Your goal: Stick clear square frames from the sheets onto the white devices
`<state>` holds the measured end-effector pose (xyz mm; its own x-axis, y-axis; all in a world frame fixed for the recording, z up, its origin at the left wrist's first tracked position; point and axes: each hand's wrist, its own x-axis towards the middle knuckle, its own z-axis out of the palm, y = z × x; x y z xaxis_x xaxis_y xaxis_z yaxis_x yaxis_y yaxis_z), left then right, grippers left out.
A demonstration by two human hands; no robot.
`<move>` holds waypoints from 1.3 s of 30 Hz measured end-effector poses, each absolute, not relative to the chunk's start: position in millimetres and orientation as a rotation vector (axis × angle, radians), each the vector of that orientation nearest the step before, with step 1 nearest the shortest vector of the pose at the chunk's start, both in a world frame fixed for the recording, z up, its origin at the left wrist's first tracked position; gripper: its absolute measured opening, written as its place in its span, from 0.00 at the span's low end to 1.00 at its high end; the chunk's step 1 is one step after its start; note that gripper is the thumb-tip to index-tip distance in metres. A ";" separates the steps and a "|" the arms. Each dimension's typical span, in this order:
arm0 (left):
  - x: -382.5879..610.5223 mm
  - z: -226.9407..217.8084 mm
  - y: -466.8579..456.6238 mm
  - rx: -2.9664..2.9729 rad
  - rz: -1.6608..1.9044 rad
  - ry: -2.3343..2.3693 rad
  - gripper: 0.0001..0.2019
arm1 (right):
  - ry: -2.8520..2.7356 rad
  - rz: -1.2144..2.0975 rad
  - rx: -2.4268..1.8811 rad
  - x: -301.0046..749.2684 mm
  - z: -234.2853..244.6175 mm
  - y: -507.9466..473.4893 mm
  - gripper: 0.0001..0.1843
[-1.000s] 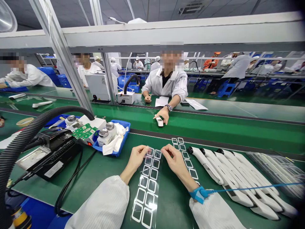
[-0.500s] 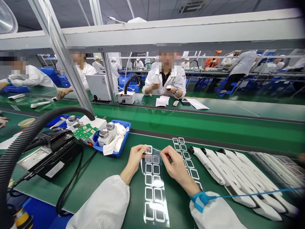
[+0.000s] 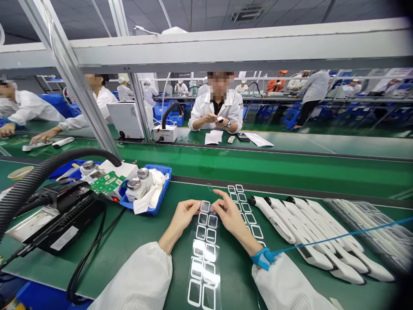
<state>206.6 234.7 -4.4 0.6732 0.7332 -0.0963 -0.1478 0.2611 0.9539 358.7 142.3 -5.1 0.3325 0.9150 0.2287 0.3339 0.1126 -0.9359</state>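
Fingers and thumb of my left hand (image 3: 184, 219) pinch the top left edge of a clear sheet of white frame-shaped stickers (image 3: 210, 237). The stickers run in two columns. My right hand (image 3: 229, 213) is closed at the sheet's top right edge, its index finger stretched out. At that fingertip shows a small thin-edged clear piece (image 3: 209, 187), seemingly stuck to it. A blue wrist strap (image 3: 263, 258) circles my right wrist. Beyond this hand, a second sheet of frame-shaped stickers (image 3: 245, 207) lies on the green table.
White handheld device bodies (image 3: 309, 234) lie in a row at right, beside a stack of clear plastic strips (image 3: 368, 230). At left are a blue tray (image 3: 163, 200) with bottles and cloths, a green circuit board (image 3: 108, 184) and a black hose (image 3: 61, 161). A co-worker (image 3: 219, 105) sits opposite.
My right index finger has stretched out, and the small clear piece now shows at its tip. The view has shifted slightly to the right. My left hand still pinches the sheet.
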 end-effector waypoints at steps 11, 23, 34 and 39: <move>215.6 -15.0 228.5 1.023 0.745 0.624 0.20 | -1.433 0.420 -1.582 359.8 13.8 134.3 0.26; 202.8 -23.3 259.2 1.449 0.957 0.887 0.12 | -1.747 -0.274 -2.306 487.5 3.1 93.2 0.41; 187.3 1.1 246.3 1.559 1.161 0.906 0.09 | -1.539 -0.262 -1.850 437.6 54.2 78.4 0.38; 150.9 29.5 173.4 1.331 0.778 0.549 0.22 | -1.317 0.136 -1.318 338.2 84.6 59.2 0.42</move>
<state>150.9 173.4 29.5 0.6396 0.7648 0.0773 -0.1833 0.0540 0.9816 338.2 59.2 84.6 0.3508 0.7125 0.6077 0.5734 0.3497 -0.7409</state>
